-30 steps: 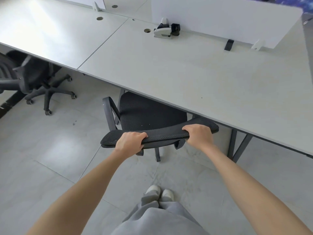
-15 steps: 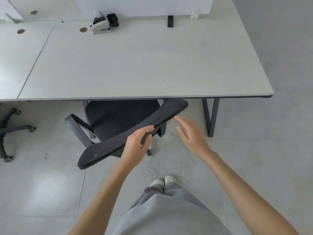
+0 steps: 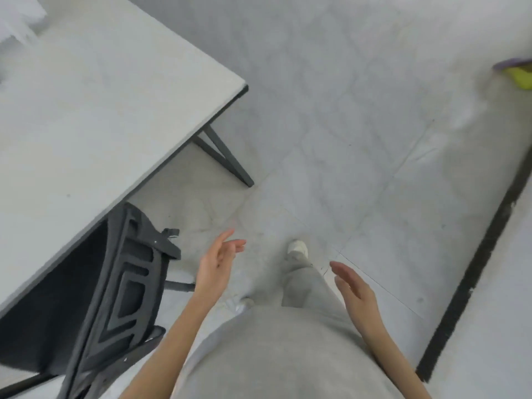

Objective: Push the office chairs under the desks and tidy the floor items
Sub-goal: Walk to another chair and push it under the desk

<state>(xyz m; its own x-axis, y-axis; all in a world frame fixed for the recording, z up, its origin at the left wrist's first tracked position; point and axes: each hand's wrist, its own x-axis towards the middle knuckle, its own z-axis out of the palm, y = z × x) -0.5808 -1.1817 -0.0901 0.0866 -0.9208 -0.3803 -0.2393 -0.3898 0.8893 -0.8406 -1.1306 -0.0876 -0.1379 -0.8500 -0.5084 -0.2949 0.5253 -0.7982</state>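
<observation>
A black office chair (image 3: 115, 289) stands at the lower left, its seat tucked under the white desk (image 3: 95, 116) and its backrest just outside the desk's edge. My left hand (image 3: 217, 263) hangs in the air to the right of the chair, fingers straight and apart from it, holding nothing. My right hand (image 3: 352, 286) is out over the floor at the right of my leg, fingers relaxed and empty. A yellow-green and purple item (image 3: 518, 74) lies on the floor at the far right edge, blurred.
The desk's dark angled leg (image 3: 227, 156) reaches the floor near its corner. A black strip (image 3: 475, 269) runs diagonally across the grey tiled floor at the right. My grey trousers and white shoe (image 3: 298, 249) fill the lower middle.
Both hands have let go of the chair's backrest and drawn away from it. The view has swung to the right, away from the desk, and one foot has stepped forward.
</observation>
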